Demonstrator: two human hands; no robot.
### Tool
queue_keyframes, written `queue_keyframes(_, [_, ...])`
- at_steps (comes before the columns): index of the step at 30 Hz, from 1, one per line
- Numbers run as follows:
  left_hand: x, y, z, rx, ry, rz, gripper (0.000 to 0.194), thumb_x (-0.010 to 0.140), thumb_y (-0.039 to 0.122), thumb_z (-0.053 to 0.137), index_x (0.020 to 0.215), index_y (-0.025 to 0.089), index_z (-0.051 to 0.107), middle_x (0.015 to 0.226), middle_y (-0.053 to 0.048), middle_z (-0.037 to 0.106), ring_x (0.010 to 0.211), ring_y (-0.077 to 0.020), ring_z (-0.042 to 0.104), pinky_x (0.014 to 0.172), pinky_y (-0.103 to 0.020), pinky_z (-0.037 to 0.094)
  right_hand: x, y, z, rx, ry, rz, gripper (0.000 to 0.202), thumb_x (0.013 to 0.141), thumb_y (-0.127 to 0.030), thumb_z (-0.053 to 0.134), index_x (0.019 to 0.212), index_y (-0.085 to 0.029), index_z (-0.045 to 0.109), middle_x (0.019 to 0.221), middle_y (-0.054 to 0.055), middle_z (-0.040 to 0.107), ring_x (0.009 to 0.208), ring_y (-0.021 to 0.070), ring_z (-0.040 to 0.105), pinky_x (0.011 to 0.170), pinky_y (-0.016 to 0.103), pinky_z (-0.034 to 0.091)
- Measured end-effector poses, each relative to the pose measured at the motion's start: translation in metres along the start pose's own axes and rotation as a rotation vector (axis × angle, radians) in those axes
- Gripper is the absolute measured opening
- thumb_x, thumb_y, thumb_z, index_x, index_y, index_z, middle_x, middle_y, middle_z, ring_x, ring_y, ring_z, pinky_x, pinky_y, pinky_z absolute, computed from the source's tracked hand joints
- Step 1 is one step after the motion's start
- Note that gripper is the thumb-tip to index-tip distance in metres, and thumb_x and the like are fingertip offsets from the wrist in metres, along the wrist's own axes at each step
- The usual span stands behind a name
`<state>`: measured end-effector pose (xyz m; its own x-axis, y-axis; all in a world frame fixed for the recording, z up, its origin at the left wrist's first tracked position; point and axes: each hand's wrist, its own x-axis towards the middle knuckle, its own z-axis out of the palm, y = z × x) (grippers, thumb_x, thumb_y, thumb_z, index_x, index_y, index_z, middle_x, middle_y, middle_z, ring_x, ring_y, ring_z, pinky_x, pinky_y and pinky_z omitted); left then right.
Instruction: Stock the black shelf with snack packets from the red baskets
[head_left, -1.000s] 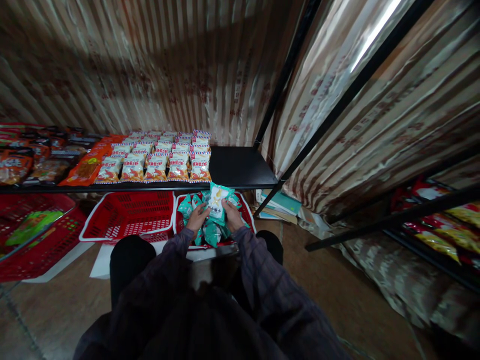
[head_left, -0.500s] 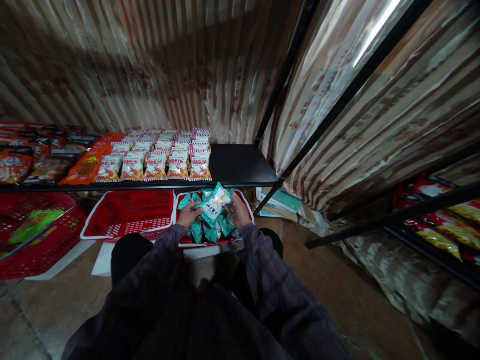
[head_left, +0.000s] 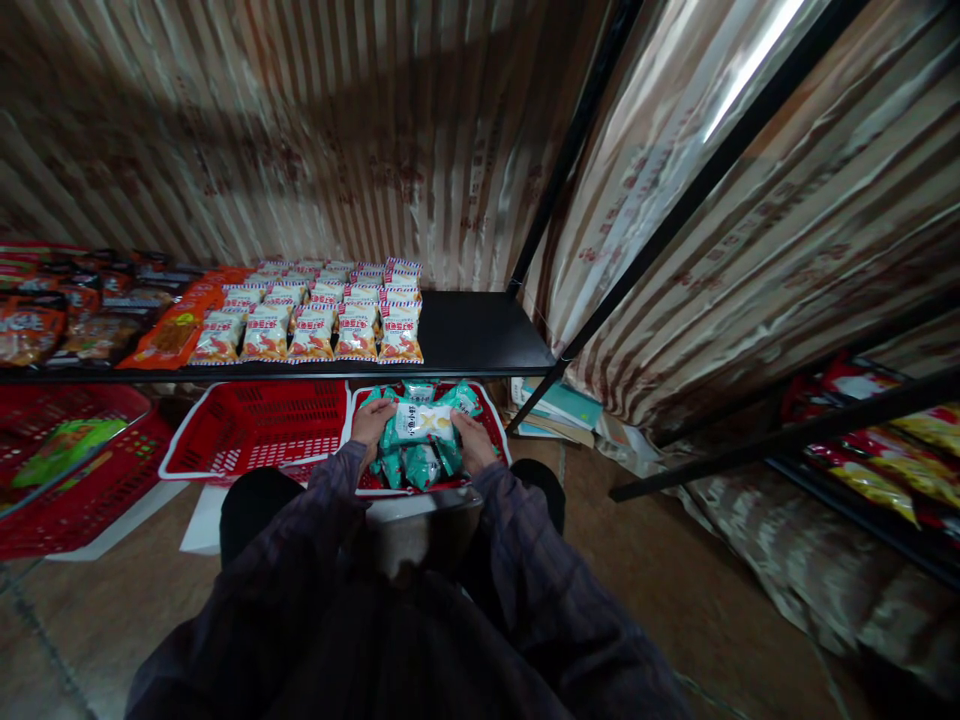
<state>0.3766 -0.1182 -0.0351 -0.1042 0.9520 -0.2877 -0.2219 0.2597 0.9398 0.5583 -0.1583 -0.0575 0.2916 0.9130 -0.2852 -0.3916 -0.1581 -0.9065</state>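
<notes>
Between my two hands is a teal and white snack bag, its printed front facing up and turned sideways. My left hand is closed on the bag's left end, and my right hand grips its right end. Below the held bag, a red basket with a white rim holds several more teal snack bags in a loose heap. Parts of the heap are hidden by the held bag and my hands.
A black shelf runs just beyond the basket, bearing rows of white shrimp-picture snack bags and orange packets. Further left are another red basket and one with a green packet. A black post rises at right, beside stacked books.
The teal snack bag has turned from a tilted, upright position to lying sideways, and sits slightly lower. Both hands have shifted with it and still hold it.
</notes>
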Motion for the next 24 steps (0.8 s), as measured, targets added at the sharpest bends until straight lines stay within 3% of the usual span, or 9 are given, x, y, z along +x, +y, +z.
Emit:
queue_keyframes(6, [0.003,0.004,-0.004,0.109,0.038,0.111,0.022,0.052,0.027,0.076,0.067,0.014,0.067,0.060,0.000,0.062,0.061,-0.0135,0.057,0.064,-0.026,0.046,0.001,0.007,-0.003,0.046,0.058,0.022,0.039,0.045,-0.040,0.082,0.075,-0.019,0.067,0.068,-0.002,0.069,0.061,0.0134,0.062,0.055,0.022,0.049])
queue_keyframes(12, [0.008,0.007,-0.005,0.240,0.051,0.217,0.006,0.056,0.023,0.067,0.058,0.017,0.065,0.057,0.002,0.060,0.059,-0.0129,0.053,0.061,-0.024,0.043,-0.002,0.003,-0.005,0.060,0.070,0.043,0.035,0.048,-0.039,0.081,0.072,-0.020,0.064,0.066,-0.002,0.067,0.059,0.0135,0.061,0.051,0.023,0.046])
queue_keyframes(24, [0.010,0.014,-0.001,0.260,0.119,0.237,0.008,0.060,0.026,0.062,0.061,0.018,0.064,0.060,0.002,0.061,0.063,-0.0134,0.054,0.063,-0.023,0.041,-0.019,0.007,0.004,0.058,0.099,0.074,0.032,0.048,-0.034,0.079,0.060,-0.020,0.054,0.050,-0.007,0.053,0.045,0.0067,0.047,0.045,0.019,0.038])
